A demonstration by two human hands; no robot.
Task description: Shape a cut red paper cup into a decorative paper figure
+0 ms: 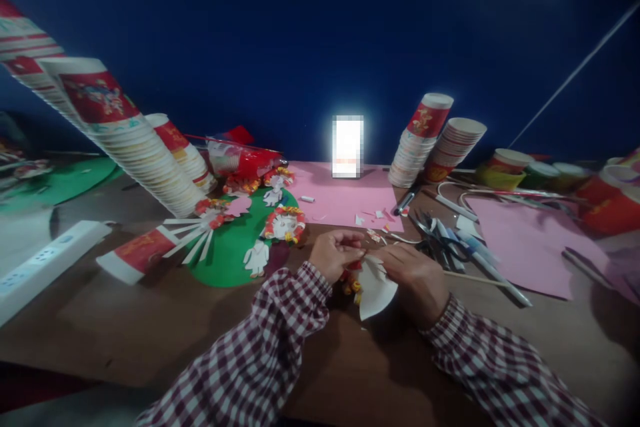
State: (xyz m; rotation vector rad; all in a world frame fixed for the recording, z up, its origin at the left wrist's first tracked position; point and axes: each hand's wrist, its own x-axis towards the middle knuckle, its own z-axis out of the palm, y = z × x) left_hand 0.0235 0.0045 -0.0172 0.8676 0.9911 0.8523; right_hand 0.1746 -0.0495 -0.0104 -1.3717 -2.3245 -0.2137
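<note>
Both hands meet low in the middle of the head view, over the brown table. A cut paper cup (377,288) is between them, its white side facing me and curled red and yellow strips hanging at its left. My left hand (336,255) is closed, thumb and fingers pinching the cup's upper left edge. My right hand (413,277) wraps around its right side, with fingertips close to the left hand's. Left of them, on a green sheet (223,263), lie a ring of curled paper strips (284,223) and a white paper figure (257,259).
Stacks of paper cups (127,140) lean at left, and another cup stack (421,140) stands at back right. Scissors (434,237) and pens (483,260) lie right of my hands. Pink paper (325,197), a glowing screen (347,147) and a power strip (50,267) are also there.
</note>
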